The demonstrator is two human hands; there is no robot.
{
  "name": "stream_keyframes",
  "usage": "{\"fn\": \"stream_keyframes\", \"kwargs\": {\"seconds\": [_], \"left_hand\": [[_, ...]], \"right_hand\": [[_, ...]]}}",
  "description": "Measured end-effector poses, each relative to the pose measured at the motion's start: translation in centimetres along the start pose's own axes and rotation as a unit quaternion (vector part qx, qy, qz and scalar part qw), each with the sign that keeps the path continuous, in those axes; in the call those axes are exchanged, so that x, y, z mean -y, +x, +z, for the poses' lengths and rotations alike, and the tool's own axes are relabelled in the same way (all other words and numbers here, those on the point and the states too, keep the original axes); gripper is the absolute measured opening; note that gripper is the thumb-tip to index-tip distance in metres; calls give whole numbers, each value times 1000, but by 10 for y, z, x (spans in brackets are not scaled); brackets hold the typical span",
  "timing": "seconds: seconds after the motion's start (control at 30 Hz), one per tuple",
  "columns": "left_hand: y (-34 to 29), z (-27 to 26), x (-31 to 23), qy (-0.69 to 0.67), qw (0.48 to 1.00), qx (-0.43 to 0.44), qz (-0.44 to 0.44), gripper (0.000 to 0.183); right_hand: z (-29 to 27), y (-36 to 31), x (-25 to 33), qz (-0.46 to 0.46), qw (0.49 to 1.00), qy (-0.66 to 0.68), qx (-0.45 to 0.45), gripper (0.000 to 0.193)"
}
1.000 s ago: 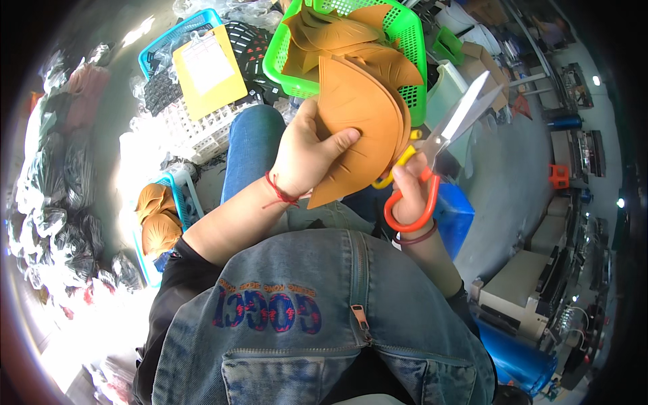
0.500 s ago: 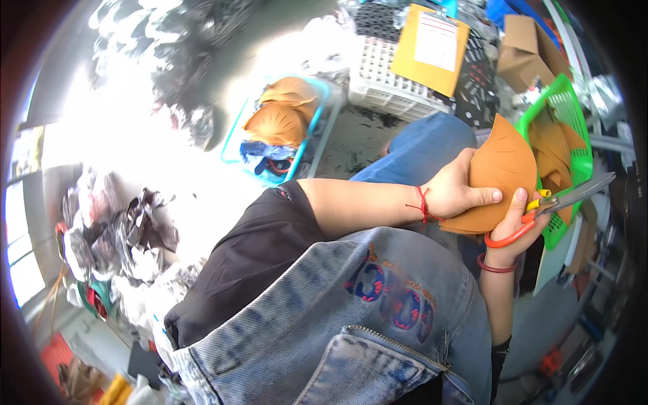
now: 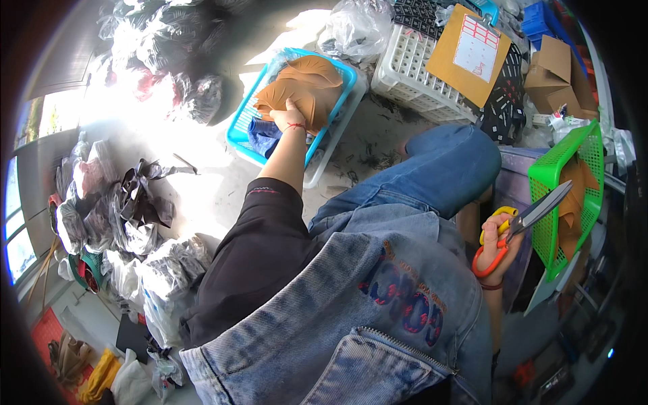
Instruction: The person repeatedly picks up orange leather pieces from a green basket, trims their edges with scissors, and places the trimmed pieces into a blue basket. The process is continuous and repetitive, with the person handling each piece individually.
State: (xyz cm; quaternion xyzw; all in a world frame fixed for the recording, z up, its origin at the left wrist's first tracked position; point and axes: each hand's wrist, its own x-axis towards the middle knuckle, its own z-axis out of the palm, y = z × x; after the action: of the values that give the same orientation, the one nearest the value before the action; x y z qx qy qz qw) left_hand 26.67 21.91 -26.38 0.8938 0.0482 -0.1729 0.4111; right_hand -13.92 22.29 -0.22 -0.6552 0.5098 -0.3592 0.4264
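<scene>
My left hand [image 3: 289, 117] reaches out to a blue basket [image 3: 241, 113] on the floor, its fingers closed on the near edge of a tan, curved, cup-like piece [image 3: 287, 93]. More tan pieces [image 3: 312, 69] lie beside and under it, and dark blue cloth [image 3: 263, 137] shows in the same basket. At the right, my right hand [image 3: 499, 251] grips scissors [image 3: 516, 226] by their orange and yellow handles. Their blades are together and point up toward a green basket [image 3: 543, 192], which holds further tan pieces [image 3: 571, 212].
A white crate [image 3: 406, 64] stands beyond my knee, topped by a tan clipboard [image 3: 442, 59] with a paper. An open cardboard box [image 3: 557, 77] is at the far right. Filled plastic bags [image 3: 165, 266] crowd the left side, and more bags [image 3: 165, 40] lie at the far left.
My left hand has gone from the tan pieces near my right hand to the blue basket at the far left. The right hand keeps the scissors, now apart from any tan piece.
</scene>
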Motion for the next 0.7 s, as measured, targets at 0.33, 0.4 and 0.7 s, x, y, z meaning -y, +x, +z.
{"fn": "stream_keyframes", "kwargs": {"seconds": [0.33,0.4,0.7], "left_hand": [[5,40,6,185,971,-105,-112,94],[24,46,12,107,982,11,-152,80],[-49,54,-109,0,955,84,284,65]], "right_hand": [[-38,-11,14,-48,996,-3,-69,24],[-56,-26,20,-4,995,-35,-93,17],[-136,-89,-3,-116,948,92,-281,42]]}}
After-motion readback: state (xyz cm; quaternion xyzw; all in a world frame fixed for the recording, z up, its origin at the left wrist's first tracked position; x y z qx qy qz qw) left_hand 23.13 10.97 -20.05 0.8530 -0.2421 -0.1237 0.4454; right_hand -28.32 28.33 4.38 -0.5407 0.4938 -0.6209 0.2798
